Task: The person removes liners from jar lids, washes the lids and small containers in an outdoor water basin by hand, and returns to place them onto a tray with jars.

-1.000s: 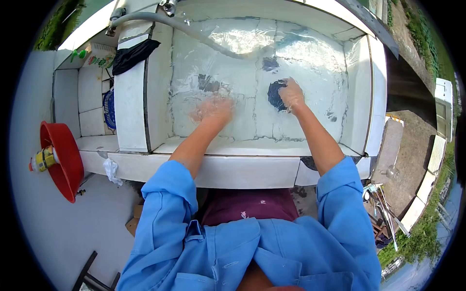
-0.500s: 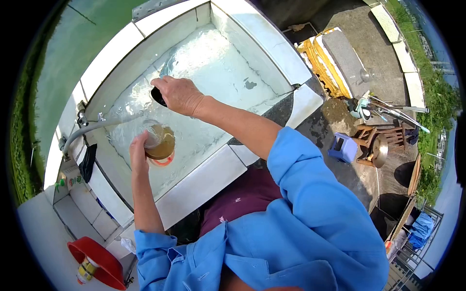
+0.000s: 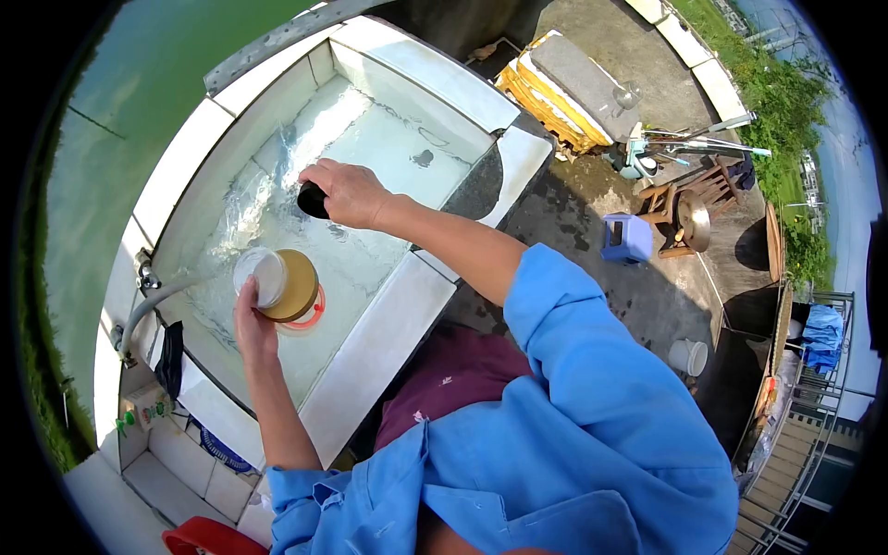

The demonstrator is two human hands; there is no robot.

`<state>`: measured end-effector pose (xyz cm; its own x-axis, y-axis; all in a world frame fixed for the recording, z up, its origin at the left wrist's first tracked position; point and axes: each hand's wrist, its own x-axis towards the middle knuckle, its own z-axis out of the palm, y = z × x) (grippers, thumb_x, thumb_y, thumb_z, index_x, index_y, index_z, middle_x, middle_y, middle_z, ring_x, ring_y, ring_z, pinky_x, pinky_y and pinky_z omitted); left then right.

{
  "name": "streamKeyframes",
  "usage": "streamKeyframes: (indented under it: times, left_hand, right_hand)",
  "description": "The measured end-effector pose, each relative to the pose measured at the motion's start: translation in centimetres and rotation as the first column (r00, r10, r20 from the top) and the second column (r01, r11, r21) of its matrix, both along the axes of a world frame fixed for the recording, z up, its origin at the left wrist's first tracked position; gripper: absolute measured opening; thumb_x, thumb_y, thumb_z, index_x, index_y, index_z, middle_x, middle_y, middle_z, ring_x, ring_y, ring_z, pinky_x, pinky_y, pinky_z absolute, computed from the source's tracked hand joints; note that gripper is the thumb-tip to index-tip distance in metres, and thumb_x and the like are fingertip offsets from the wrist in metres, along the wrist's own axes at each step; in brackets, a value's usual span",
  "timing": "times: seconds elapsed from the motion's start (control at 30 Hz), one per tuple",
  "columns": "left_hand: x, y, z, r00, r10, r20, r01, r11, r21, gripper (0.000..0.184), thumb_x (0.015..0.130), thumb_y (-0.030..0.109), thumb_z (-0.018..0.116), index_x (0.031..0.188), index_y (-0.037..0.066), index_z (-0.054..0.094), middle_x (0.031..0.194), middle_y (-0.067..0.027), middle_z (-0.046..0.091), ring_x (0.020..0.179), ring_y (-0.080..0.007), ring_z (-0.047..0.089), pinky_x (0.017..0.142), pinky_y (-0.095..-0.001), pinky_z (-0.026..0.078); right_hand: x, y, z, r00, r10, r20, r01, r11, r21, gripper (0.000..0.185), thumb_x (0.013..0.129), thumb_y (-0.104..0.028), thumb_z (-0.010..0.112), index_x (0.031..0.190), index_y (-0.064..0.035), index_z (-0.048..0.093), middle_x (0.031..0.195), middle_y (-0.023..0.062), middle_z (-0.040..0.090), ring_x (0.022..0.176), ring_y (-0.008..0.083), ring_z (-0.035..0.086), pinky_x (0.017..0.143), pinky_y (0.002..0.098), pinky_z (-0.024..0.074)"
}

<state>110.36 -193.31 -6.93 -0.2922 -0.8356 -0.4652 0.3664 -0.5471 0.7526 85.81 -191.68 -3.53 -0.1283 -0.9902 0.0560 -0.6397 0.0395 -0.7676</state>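
Observation:
My left hand [image 3: 254, 328] holds a round white translucent lid or container [image 3: 261, 276] by its edge. Against it is a round tan disc [image 3: 294, 285], and a red ring [image 3: 310, 314] shows just below; how these pieces join is unclear. My right hand [image 3: 351, 192] is closed around a small black round object [image 3: 313, 199], its dark face turned toward the left. Both hands are over the white tiled basin [image 3: 361, 319], which holds clear rippling water [image 3: 370, 157].
A grey hose [image 3: 157, 298] runs from a tap [image 3: 143, 264] into the basin. Black cloth [image 3: 170, 361] hangs on the left ledge. Rightward are a purple stool [image 3: 627, 238], wooden chair [image 3: 655, 208], white bucket [image 3: 687, 356] and stacked foam boxes [image 3: 555, 92].
The view has turned and shifted right. Both hands, earlier in the water without the round pieces visible, are now raised, with the lid in my left and the black object in my right.

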Motion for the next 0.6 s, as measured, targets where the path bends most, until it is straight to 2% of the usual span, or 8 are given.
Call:
streamKeyframes:
  times: [0.03, 0.1, 0.17, 0.23, 0.37, 0.43, 0.5, 0.6]
  left_hand:
    - [0.3, -0.2, 0.2, 0.996, -0.061, 0.059, 0.066, 0.994, -0.089, 0.029, 0.081, 0.019, 0.05, 0.103, 0.0, 0.05, 0.101, -0.0068, 0.053, 0.096, -0.0159, 0.05, 0.084, -0.0296, 0.038]
    - [0.5, 0.3, 2.0, 1.0, -0.023, 0.01, 0.024, 0.995, -0.095, 0.027, 0.081, 0.018, 0.051, 0.101, 0.0, 0.051, 0.099, -0.0065, 0.054, 0.093, -0.0148, 0.051, 0.083, -0.029, 0.038]
    - [0.7, 0.3, 2.9, 0.999, 0.01, -0.034, -0.013, 0.995, -0.102, 0.026, 0.08, 0.018, 0.052, 0.098, 0.0, 0.053, 0.096, -0.0061, 0.055, 0.09, -0.0138, 0.052, 0.081, -0.0284, 0.039]
    - [1.2, -0.3, 2.5, 0.937, -0.101, 0.334, 0.182, 0.958, -0.22, 0.022, 0.079, 0.017, 0.056, 0.094, 0.001, 0.055, 0.091, -0.0049, 0.058, 0.084, -0.012, 0.054, 0.078, -0.027, 0.04]
    - [1.1, -0.8, 2.5, 0.969, -0.036, 0.243, 0.098, 0.964, -0.247, 0.021, 0.076, 0.017, 0.06, 0.091, 0.002, 0.056, 0.087, -0.0037, 0.059, 0.08, -0.0111, 0.055, 0.078, -0.0246, 0.04]
    - [0.9, -1.3, 1.6, 0.962, -0.058, 0.266, 0.13, 0.957, -0.259, 0.024, 0.076, 0.018, 0.06, 0.093, 0.002, 0.055, 0.09, -0.0046, 0.058, 0.082, -0.0122, 0.055, 0.078, -0.0261, 0.041]
    - [0.2, -2.0, 1.2, 0.956, -0.099, 0.276, 0.179, 0.943, -0.279, 0.027, 0.076, 0.019, 0.06, 0.096, 0.001, 0.054, 0.092, -0.0055, 0.057, 0.085, -0.0133, 0.054, 0.078, -0.0277, 0.041]
    - [-0.5, -2.5, 1.4, 0.994, -0.071, -0.089, 0.065, 0.996, -0.068, 0.038, 0.077, 0.022, 0.058, 0.107, 0.003, 0.046, 0.106, -0.0111, 0.05, 0.099, -0.0202, 0.049, 0.082, -0.0359, 0.043]
  right_hand:
    - [0.1, -0.2, 0.6, 0.999, 0.012, -0.03, -0.013, 1.0, -0.014, 0.036, 0.063, 0.001, 0.05, 0.098, -0.0084, 0.049, 0.095, 0.0123, 0.054, 0.089, 0.0292, 0.052, 0.079, 0.0338, 0.0415]
    - [-0.7, -1.1, 0.5, 0.913, -0.114, 0.393, 0.111, 0.993, 0.029, 0.029, 0.066, -0.002, 0.05, 0.093, -0.0105, 0.053, 0.092, 0.009, 0.055, 0.087, 0.0268, 0.052, 0.077, 0.0346, 0.0421]
    - [-1.7, -0.5, 0.4, 0.975, -0.144, -0.167, 0.154, 0.987, 0.05, 0.029, 0.067, -0.003, 0.049, 0.094, -0.0115, 0.053, 0.091, 0.0091, 0.055, 0.086, 0.027, 0.052, 0.075, 0.0352, 0.0426]
    - [-2.9, 0.8, 0.8, 0.933, -0.173, -0.315, 0.201, 0.978, 0.057, 0.031, 0.066, -0.003, 0.049, 0.095, -0.0129, 0.053, 0.092, 0.0092, 0.054, 0.086, 0.0275, 0.052, 0.075, 0.0355, 0.0425]
    - [-6.4, 5.1, 2.2, 0.902, -0.395, -0.173, 0.37, 0.915, -0.158, 0.028, 0.066, -0.006, 0.053, 0.093, -0.0122, 0.052, 0.087, 0.0106, 0.054, 0.084, 0.0302, 0.052, 0.075, 0.0383, 0.0419]
    - [-8.6, 8.5, 3.8, 0.906, -0.415, 0.083, 0.422, 0.901, -0.105, 0.036, 0.065, -0.004, 0.057, 0.1, -0.0069, 0.052, 0.091, 0.0099, 0.058, 0.081, 0.0203, 0.056, 0.074, 0.0267, 0.0442]
    - [-10.9, 12.4, 4.4, 0.675, -0.453, 0.582, 0.548, 0.837, 0.015, 0.04, 0.064, 0.001, 0.06, 0.103, -0.0011, 0.049, 0.091, 0.0082, 0.056, 0.084, 0.0166, 0.055, 0.073, 0.0266, 0.0465]
    - [-12.2, 19.7, 5.8, 0.372, -0.453, 0.81, 0.63, 0.764, 0.138, 0.045, 0.066, 0.005, 0.057, 0.109, -0.0006, 0.044, 0.097, 0.0085, 0.054, 0.086, 0.0165, 0.054, 0.077, 0.0288, 0.0455]
